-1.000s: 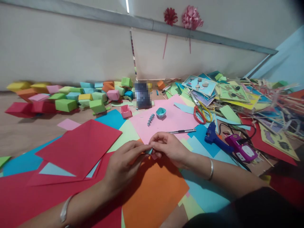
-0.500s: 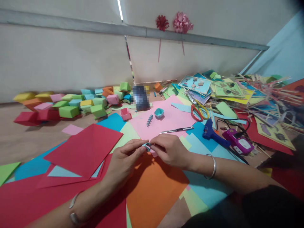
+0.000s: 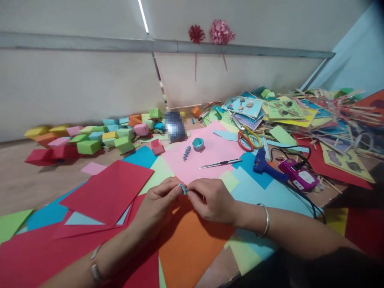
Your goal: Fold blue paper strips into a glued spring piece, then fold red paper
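Between the fingertips of both hands is a small light-blue paper piece (image 3: 183, 189), mostly covered by the fingers. My left hand (image 3: 162, 202) pinches it from the left and my right hand (image 3: 211, 200) from the right. Both are held over an orange sheet (image 3: 192, 244). Beyond them, on a pink sheet (image 3: 210, 138), stand a small teal paper cup (image 3: 198, 144) and a grey-blue folded strip (image 3: 187, 153). A craft knife (image 3: 220, 163) lies just past my right hand.
Red sheets (image 3: 111, 192) lie at left, paper boxes (image 3: 90, 147) at back left. To the right are scissors (image 3: 247, 140), a blue glue gun (image 3: 267, 168) with its cord, and a purple device (image 3: 300, 176). Decorated cards (image 3: 243, 106) and sticks are heaped at back right.
The view has shifted slightly. The blue piece has turned between my fingertips and shows as a narrow folded shape; the pink bit seen under it earlier no longer shows.
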Available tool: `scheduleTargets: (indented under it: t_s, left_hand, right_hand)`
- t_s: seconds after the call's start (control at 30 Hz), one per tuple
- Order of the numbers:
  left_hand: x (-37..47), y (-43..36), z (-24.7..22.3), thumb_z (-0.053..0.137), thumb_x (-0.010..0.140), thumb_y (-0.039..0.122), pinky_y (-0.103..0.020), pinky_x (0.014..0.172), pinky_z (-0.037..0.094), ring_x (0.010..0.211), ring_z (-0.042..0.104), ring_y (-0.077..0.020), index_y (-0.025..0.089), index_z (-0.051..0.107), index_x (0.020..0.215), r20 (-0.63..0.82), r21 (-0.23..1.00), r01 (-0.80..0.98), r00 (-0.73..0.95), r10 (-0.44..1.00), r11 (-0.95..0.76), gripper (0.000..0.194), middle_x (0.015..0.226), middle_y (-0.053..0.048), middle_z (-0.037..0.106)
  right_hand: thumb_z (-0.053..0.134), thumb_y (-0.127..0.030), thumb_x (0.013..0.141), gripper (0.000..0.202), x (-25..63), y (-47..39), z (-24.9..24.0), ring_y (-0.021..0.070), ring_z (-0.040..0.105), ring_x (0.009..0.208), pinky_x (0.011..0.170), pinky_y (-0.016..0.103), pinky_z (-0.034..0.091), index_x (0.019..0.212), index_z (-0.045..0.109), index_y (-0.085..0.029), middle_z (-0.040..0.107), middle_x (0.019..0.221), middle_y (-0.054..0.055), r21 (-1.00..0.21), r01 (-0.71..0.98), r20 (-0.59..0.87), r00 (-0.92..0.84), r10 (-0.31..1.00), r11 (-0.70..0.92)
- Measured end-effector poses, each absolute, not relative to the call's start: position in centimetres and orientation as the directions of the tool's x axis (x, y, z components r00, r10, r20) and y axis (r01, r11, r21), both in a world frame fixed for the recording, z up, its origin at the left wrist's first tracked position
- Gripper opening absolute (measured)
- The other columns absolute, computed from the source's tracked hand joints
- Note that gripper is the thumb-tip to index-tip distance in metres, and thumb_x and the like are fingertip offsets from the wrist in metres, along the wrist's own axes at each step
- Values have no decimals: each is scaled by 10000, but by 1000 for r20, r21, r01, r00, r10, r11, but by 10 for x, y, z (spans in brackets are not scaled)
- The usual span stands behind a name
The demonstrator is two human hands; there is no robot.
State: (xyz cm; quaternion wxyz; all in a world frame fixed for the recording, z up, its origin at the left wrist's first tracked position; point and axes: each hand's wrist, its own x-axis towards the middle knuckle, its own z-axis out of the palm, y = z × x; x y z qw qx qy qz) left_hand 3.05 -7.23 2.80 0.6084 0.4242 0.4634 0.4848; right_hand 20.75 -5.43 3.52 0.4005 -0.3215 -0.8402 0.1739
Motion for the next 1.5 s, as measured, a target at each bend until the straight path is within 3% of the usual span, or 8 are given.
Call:
scheduleTargets:
  t_s: [0.2, 0.37, 0.57, 0.87, 1.13, 1.27, 1.4, 1.5]
  left_hand:
    - [29, -71, 28, 914, 579, 517, -318, 755, 539, 833, 647, -206, 233, 803, 1030, -343, 877, -328, 86, 935, 351, 545, 923, -74, 736]
    - [30, -72, 30, 896, 645, 464, -332, 709, 566, 749, 648, -189, 206, 809, 940, -374, 863, -311, 133, 918, 397, 401, 835, -76, 746]
    - [29, -72, 28, 942, 581, 338, -364, 688, 583, 685, 675, -198, 186, 774, 825, -391, 850, -305, 182, 902, 430, 333, 748, -65, 740]
    - [27, -70, 24, 942, 585, 327, -290, 618, 542, 601, 629, -149, 181, 754, 801, -395, 864, -251, 200, 897, 437, 322, 665, -31, 708]
    - [32, -74, 27, 913, 635, 274, -332, 672, 547, 657, 649, -168, 178, 738, 798, -391, 802, -381, 247, 886, 460, 258, 711, -54, 725]
    - [34, -73, 27, 898, 652, 264, -340, 664, 541, 635, 645, -165, 185, 724, 822, -391, 790, -418, 219, 894, 448, 256, 712, -52, 728]
    - [36, -72, 25, 892, 651, 254, -312, 627, 517, 631, 631, -160, 170, 719, 832, -385, 787, -422, 236, 892, 451, 265, 712, -64, 721]
    - [36, -71, 24, 910, 615, 240, -307, 626, 513, 665, 649, -172, 166, 720, 829, -406, 768, -436, 235, 883, 469, 295, 753, -75, 723]
  right_hand:
    - [439, -170, 952, 221, 216, -45, 33, 146, 609, 674, 631, 257, 442, 848, 634, -164, 708, 768, 62, -482, 462, 579, -470, 666, 745]
    - [411, -198, 985, 270, 220, -44, 31, 174, 607, 716, 659, 292, 454, 864, 646, -144, 703, 778, 91, -390, 510, 541, -547, 639, 766]
    - [405, -238, 1004, 260, 215, -50, 22, 167, 618, 739, 682, 289, 465, 880, 618, -158, 705, 809, 89, -490, 485, 486, -538, 689, 724]
    - [426, -209, 982, 216, 214, -48, 17, 156, 607, 729, 662, 274, 447, 877, 608, -160, 703, 812, 74, -462, 491, 467, -573, 673, 739]
    - [448, -216, 978, 197, 219, -47, 18, 172, 622, 776, 690, 287, 462, 946, 632, -151, 717, 866, 86, -465, 488, 419, -614, 669, 739]
    - [531, -166, 913, 253, 224, -19, 46, 193, 630, 889, 787, 316, 486, 1148, 622, -134, 705, 1044, 121, -487, 594, 355, -535, 767, 640]
    - [615, -212, 881, 135, 215, 52, 77, 190, 626, 913, 853, 314, 471, 960, 712, -160, 695, 986, 86, -465, 739, 251, -418, 873, 487]
    - [634, -287, 891, 214, 192, 111, 84, 221, 613, 1054, 906, 311, 457, 1021, 721, -142, 687, 1096, 118, -399, 860, 191, -261, 946, 318]
